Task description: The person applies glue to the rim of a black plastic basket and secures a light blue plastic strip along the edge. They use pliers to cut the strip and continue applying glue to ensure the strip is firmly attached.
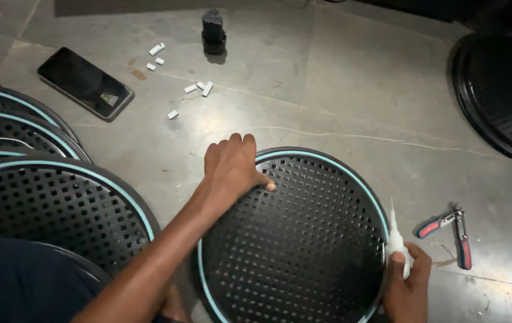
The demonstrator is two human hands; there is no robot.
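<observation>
A round black perforated disc (304, 239) with a light-blue rim lies flat on the grey floor in front of me. My left hand (231, 167) rests on its upper left edge, fingers curled over the rim and thumb pressed on the perforated surface. My right hand (408, 286) grips a small white tube with a pointed nozzle (395, 238) at the disc's right rim, nozzle pointing up.
Several similar black discs (40, 197) are stacked at the left, and another black disc (501, 96) lies at the upper right. Red-handled pliers (452, 230) lie right of the disc. A dark phone (84, 82), small white pieces (199, 88) and a black cylindrical object (213, 33) lie farther away.
</observation>
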